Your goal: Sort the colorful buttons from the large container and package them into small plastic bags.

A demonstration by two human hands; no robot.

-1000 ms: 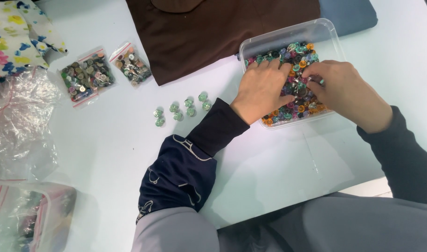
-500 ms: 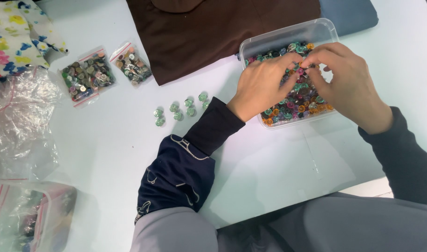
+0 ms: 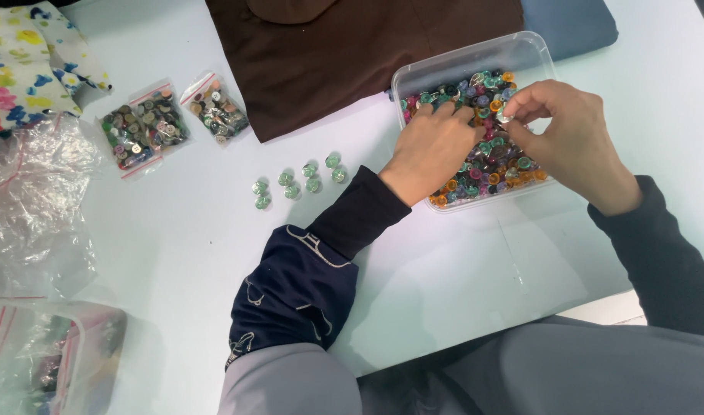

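Right hand pinches one clear button — left hand (fingers spread) rests in the tub.

Two small clear zip bags of buttons lay side by side at the desk's upper left. A clear rectangular tub of coloured buttons stood right. Crumpled clear bags lay at far left.

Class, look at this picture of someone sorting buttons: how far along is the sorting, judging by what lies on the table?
Done: seven pale green buttons lie grouped on the table, outside the tub. In hand: the right hand pinches one pale button over the clear plastic tub, while the left hand rests in the mixed buttons. Left: the tub looks nearly full, so most sorting probably remains.
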